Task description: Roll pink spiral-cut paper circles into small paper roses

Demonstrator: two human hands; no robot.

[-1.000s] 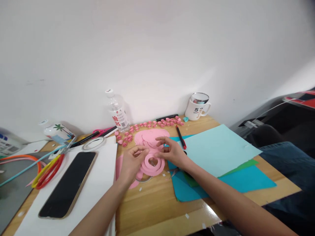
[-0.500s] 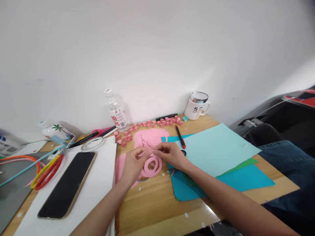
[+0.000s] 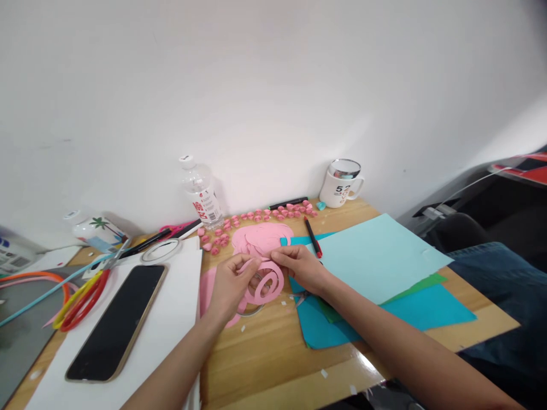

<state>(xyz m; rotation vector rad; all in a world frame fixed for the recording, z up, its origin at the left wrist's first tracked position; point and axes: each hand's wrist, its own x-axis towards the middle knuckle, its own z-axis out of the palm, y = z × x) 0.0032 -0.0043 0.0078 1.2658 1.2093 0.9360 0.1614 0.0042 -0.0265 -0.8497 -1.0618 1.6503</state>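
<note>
Fingers of my left hand [image 3: 226,282] are closed in a pinch on a pink paper spiral [image 3: 278,280]. My right hand [image 3: 302,266] pinches the same spiral at its upper edge, thumb and forefinger together. The spiral's loops hang between and below the hands, over the wooden table. Just beyond lies a pile of pink paper cutouts [image 3: 260,236]. Small pink paper rolls [image 3: 282,214] are scattered along the back. More pink paper [image 3: 208,286] shows behind my left hand. A pair of scissors [image 3: 301,297], mostly hidden, rests below my right wrist.
On the left, a phone [image 3: 117,324] lies on white sheets [image 3: 179,319] beside red-and-yellow scissors [image 3: 83,299] and a tape roll [image 3: 160,250]. Light blue paper [image 3: 376,256] tops coloured sheets on the right. A bottle [image 3: 203,196] and mug [image 3: 339,187] stand by the wall.
The spiral has lifted and tilted, with its loops spread a little further open. My right hand has shifted slightly right, away from my left.
</note>
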